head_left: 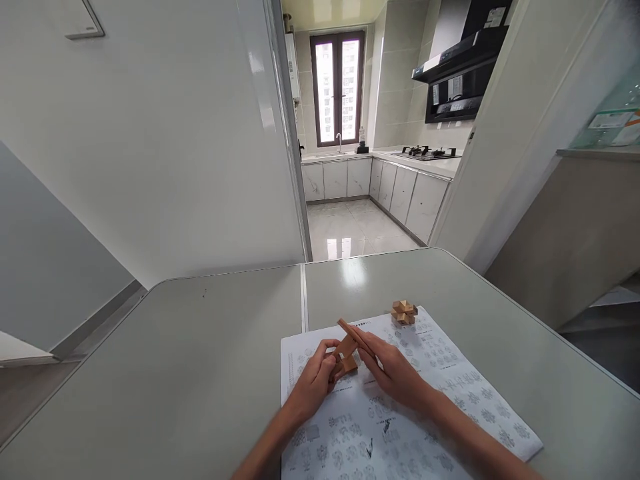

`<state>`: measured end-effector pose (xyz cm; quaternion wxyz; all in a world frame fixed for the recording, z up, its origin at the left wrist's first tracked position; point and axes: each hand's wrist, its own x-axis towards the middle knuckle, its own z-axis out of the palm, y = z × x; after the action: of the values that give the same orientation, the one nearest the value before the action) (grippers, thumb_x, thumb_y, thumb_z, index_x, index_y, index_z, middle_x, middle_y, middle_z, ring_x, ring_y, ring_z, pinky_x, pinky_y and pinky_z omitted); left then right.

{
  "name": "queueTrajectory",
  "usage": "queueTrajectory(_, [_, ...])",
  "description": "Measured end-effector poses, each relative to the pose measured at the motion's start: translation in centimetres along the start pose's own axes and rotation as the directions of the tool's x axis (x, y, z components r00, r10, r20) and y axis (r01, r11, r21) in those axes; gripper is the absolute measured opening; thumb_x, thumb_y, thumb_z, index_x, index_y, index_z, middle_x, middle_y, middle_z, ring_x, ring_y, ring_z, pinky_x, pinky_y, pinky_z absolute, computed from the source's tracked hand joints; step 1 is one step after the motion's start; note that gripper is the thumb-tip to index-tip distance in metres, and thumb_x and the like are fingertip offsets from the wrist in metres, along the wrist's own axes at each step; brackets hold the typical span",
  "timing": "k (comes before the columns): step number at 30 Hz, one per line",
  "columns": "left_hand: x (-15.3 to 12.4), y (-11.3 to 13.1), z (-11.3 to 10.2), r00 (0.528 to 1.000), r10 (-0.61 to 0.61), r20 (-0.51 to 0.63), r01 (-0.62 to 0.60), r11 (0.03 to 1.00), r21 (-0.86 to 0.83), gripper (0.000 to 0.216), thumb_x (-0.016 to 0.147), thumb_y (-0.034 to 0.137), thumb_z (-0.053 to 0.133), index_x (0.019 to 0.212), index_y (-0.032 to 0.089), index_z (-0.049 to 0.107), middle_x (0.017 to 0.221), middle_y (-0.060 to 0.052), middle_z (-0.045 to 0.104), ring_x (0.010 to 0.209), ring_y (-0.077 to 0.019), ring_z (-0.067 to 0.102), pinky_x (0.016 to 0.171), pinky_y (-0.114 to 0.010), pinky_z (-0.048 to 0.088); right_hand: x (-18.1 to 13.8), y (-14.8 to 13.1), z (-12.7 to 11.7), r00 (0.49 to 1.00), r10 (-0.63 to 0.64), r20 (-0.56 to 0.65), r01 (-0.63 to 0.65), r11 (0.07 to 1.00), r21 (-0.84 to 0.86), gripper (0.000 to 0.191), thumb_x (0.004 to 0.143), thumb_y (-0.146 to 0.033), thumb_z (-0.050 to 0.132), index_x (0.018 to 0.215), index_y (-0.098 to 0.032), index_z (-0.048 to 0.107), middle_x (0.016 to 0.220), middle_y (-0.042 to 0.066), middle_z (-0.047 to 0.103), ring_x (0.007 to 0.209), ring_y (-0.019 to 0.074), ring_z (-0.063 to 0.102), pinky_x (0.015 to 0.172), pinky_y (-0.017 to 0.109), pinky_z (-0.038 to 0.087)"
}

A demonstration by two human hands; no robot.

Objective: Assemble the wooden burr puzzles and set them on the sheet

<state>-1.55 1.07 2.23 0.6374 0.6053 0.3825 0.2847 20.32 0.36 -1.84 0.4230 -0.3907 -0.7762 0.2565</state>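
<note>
My left hand (pixel 316 375) is closed around joined wooden puzzle pieces (pixel 349 366) just above the printed sheet. From the right, my right hand (pixel 395 368) pinches a flat wooden stick (pixel 349 328) that slants up to the left and meets the pieces in my left hand. The fingers hide part of where the pieces join. Under both hands lies the large white instruction sheet (pixel 410 433), covered in small printed diagrams. An assembled wooden burr puzzle (pixel 403 313) with pointed facets stands at the sheet's far edge, beyond my right hand.
The pale table (pixel 175 380) has a seam (pixel 303 297) running away from me. A white wall (pixel 200 133) rises at the far left. Beyond the table, a doorway opens on a kitchen with cabinets (pixel 347 178). At right is a ledge (pixel 600 153) with a clear plastic package.
</note>
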Motion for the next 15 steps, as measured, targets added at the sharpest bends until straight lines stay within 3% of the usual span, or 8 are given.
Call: queueTrajectory(15, [0.02, -0.01, 0.77, 0.994, 0.107, -0.036, -0.1, 0.982, 0.16, 0.043, 0.104, 0.061, 0.039, 0.111, 0.02, 0.051, 0.068, 0.007, 0.039, 0.058, -0.014, 0.033, 0.06, -0.027, 0.033, -0.16, 0.14, 0.05, 0.993, -0.107, 0.049, 0.115, 0.968, -0.223, 0.054, 0.111, -0.031, 0.034, 0.165, -0.03, 0.023, 0.121, 0.013, 0.071, 0.097, 0.028, 0.073, 0.083, 0.044, 0.064])
